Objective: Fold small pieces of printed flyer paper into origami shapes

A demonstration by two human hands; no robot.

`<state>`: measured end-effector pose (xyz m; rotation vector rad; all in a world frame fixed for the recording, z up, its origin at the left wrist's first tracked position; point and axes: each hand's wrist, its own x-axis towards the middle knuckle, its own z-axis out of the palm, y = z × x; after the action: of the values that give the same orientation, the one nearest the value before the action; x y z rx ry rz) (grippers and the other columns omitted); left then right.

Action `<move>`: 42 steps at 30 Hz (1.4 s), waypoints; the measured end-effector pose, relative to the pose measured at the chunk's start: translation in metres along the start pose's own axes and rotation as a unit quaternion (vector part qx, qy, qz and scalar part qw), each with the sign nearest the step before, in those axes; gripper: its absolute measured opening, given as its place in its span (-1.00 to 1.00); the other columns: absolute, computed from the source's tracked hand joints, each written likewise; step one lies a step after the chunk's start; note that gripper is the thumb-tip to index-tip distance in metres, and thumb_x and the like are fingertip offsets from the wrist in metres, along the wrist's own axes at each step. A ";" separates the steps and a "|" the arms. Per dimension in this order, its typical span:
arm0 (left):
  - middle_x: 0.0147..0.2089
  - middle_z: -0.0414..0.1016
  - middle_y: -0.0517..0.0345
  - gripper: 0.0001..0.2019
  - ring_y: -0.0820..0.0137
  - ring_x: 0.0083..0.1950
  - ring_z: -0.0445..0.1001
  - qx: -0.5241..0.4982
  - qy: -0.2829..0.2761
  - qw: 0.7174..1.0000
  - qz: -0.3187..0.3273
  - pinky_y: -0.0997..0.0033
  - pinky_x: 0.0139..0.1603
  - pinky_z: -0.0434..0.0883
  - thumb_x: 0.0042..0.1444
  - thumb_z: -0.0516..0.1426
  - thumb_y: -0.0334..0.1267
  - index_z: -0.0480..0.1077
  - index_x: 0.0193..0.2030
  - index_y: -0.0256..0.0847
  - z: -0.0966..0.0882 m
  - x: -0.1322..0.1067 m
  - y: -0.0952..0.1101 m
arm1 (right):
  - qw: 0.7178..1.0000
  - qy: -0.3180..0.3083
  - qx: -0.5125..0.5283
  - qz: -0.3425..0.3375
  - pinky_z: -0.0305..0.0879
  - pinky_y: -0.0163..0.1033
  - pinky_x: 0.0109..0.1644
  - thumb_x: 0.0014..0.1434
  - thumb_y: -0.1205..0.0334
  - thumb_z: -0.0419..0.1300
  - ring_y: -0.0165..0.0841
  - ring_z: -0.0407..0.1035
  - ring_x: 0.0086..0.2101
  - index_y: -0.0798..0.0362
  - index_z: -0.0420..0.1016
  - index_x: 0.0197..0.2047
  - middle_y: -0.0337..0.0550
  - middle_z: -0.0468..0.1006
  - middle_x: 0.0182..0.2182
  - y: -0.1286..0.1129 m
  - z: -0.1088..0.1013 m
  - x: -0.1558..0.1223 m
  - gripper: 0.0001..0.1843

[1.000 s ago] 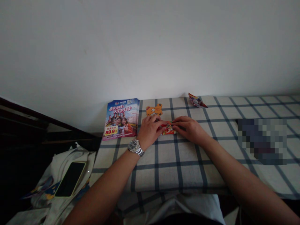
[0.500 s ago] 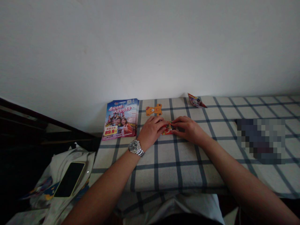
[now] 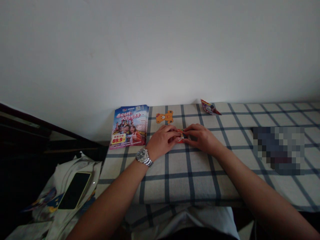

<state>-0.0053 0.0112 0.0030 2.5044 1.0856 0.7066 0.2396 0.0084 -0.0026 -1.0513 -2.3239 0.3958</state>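
A small piece of folded, glossy printed paper (image 3: 182, 137), mostly red with some green, lies on the checked cloth between my hands. My left hand (image 3: 163, 139), with a metal watch (image 3: 144, 156) on its wrist, pinches the paper's left side and hides part of it. From the right, the thumb and fingers of my right hand (image 3: 200, 137) close on the other side. To the left is a stack of printed flyers (image 3: 130, 128). Behind my left hand, an orange bear figure (image 3: 164, 117) lies flat on the cloth.
Near the wall stands another folded printed paper piece (image 3: 210, 107). A blurred-out dark item (image 3: 277, 150) lies at the right of the checked tablecloth (image 3: 235, 133). Below the table's left edge, a phone (image 3: 74, 190) rests on a pale bag or cloth (image 3: 65, 166).
My left fingers have shifted slightly right over the folded paper, covering more of its left side. My right hand has hardly moved.
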 end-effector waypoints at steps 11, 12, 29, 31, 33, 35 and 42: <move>0.11 0.49 0.09 -0.81 0.21 0.14 0.45 0.001 0.015 1.000 0.006 0.06 0.26 0.45 0.28 0.28 -0.22 0.56 0.02 -0.09 0.005 0.000 -0.001 | 1.000 -0.003 -0.019 -0.005 0.48 0.04 0.04 0.29 0.13 0.36 -0.11 0.49 -0.08 0.02 0.64 -0.07 0.00 0.62 -0.09 -0.002 0.000 0.000 -0.80; 0.11 0.48 0.09 -0.81 0.20 0.14 0.45 0.003 0.015 1.000 0.006 0.05 0.26 0.45 0.28 0.28 -0.23 0.55 0.02 -0.09 0.006 0.000 -0.001 | 1.000 -0.001 -0.024 -0.006 0.48 0.04 0.03 0.28 0.13 0.36 -0.11 0.49 -0.08 0.03 0.64 -0.07 0.01 0.62 -0.09 -0.003 0.000 0.000 -0.79; 0.12 0.44 0.06 -0.78 0.18 0.15 0.41 0.033 0.007 0.999 0.013 0.03 0.25 0.45 0.31 0.25 -0.24 0.49 0.08 -0.11 0.008 -0.001 -0.002 | 0.998 -0.006 -0.066 -0.004 0.47 0.05 0.00 0.28 0.09 0.36 -0.08 0.46 -0.09 0.05 0.60 -0.09 0.03 0.60 -0.10 -0.010 0.000 0.000 -0.77; 0.13 0.44 0.05 -0.78 0.17 0.16 0.41 0.033 0.005 0.999 0.014 0.02 0.26 0.44 0.31 0.24 -0.24 0.48 0.08 -0.11 0.008 -0.001 -0.002 | 0.997 -0.008 -0.073 -0.007 0.47 0.05 0.00 0.28 0.09 0.36 -0.07 0.45 -0.09 0.05 0.59 -0.08 0.03 0.60 -0.09 -0.009 0.001 0.000 -0.76; 0.13 0.44 0.05 -0.77 0.17 0.16 0.41 0.034 0.003 0.999 0.015 0.02 0.26 0.44 0.31 0.24 -0.23 0.47 0.09 -0.12 0.007 -0.001 -0.001 | 0.997 -0.008 -0.074 -0.008 0.47 0.05 -0.01 0.28 0.08 0.36 -0.08 0.45 -0.09 0.05 0.59 -0.07 0.03 0.59 -0.09 -0.009 0.002 0.000 -0.75; 0.13 0.43 0.05 -0.76 0.17 0.16 0.41 0.037 0.001 0.999 0.016 0.02 0.26 0.44 0.31 0.24 -0.23 0.47 0.09 -0.12 0.007 -0.001 0.000 | 0.997 -0.007 -0.075 -0.005 0.47 0.05 -0.01 0.28 0.08 0.35 -0.08 0.46 -0.09 0.04 0.59 -0.06 0.02 0.59 -0.09 -0.009 0.002 -0.001 -0.75; 0.13 0.43 0.04 -0.77 0.17 0.16 0.40 0.043 -0.003 0.999 0.012 0.03 0.25 0.45 0.32 0.23 -0.24 0.46 0.09 -0.13 0.006 -0.001 0.001 | 0.997 -0.001 -0.081 -0.003 0.46 0.03 -0.01 0.29 0.09 0.35 -0.09 0.46 -0.10 0.01 0.59 -0.07 0.00 0.59 -0.11 -0.013 0.001 -0.001 -0.78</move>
<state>-0.0017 0.0092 -0.0022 2.5940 1.1086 0.6727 0.2320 -0.0008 0.0027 -1.1196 -2.3921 0.2095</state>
